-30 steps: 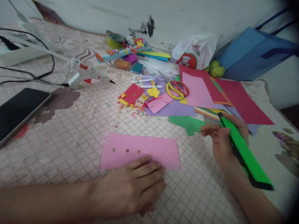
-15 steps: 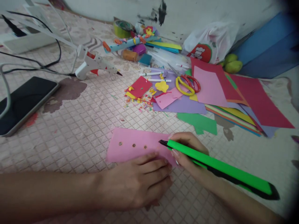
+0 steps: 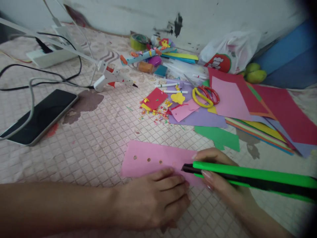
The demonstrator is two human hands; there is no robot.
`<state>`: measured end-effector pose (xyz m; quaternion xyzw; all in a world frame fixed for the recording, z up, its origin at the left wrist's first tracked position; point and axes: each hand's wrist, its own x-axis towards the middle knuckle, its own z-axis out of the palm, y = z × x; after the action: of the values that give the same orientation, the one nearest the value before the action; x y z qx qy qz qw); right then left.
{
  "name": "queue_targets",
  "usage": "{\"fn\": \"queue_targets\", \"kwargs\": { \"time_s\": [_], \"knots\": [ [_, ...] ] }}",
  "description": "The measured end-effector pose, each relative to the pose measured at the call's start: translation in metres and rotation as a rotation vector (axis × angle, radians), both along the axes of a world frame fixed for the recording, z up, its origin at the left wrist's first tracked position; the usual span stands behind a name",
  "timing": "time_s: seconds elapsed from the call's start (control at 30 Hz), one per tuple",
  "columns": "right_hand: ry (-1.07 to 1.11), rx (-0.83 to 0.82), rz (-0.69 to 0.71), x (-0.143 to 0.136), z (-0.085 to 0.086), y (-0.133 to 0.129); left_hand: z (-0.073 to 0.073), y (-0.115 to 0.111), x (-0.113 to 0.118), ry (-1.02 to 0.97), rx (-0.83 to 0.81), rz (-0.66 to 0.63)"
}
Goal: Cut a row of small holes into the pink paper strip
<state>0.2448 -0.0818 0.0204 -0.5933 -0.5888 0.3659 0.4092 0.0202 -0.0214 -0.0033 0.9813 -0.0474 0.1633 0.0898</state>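
Observation:
A pink paper strip (image 3: 141,165) with three small holes in a row lies flat on the quilted cloth. My left hand (image 3: 158,198) rests with its fingers laid out over the strip's lower edge, holding nothing. In my right hand (image 3: 218,168), pinched between thumb and fingers, is a green and black cutter (image 3: 247,175). Its dark tip is over the strip, to the right of the holes; whether it touches the paper I cannot tell. The right end of the strip is partly hidden by that hand.
Behind lie scissors (image 3: 203,97), paper scraps, pens and coloured sheets (image 3: 230,96). A glue gun (image 3: 111,77), a phone (image 3: 44,115) and a power strip (image 3: 52,56) with cables are at the left. A plastic bag (image 3: 232,49) and green fruit (image 3: 256,74) stand back right.
The view has shifted, so everything sits lower and further right. The cutter has swung closer to level, its tip slightly lower over the strip. My left hand stays on the paper.

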Motion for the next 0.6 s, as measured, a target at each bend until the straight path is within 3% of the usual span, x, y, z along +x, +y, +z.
{"fn": "queue_targets", "kwargs": {
  "time_s": [0.17, 0.33, 0.5, 0.6],
  "knots": [
    [0.018, -0.070, -0.115, 0.008, -0.005, -0.005, 0.001, 0.000, 0.000, -0.017, -0.004, 0.009],
    [0.301, -0.332, 0.041, 0.012, -0.009, -0.003, 0.001, 0.000, 0.001, -0.027, -0.016, 0.009],
    [0.489, -0.341, 0.020, 0.006, -0.013, -0.002, 0.001, 0.000, 0.000, -0.028, -0.013, -0.003],
    [0.442, -0.283, 0.008, 0.005, -0.016, -0.002, 0.002, 0.000, 0.000, -0.021, -0.012, -0.005]
  ]
}}
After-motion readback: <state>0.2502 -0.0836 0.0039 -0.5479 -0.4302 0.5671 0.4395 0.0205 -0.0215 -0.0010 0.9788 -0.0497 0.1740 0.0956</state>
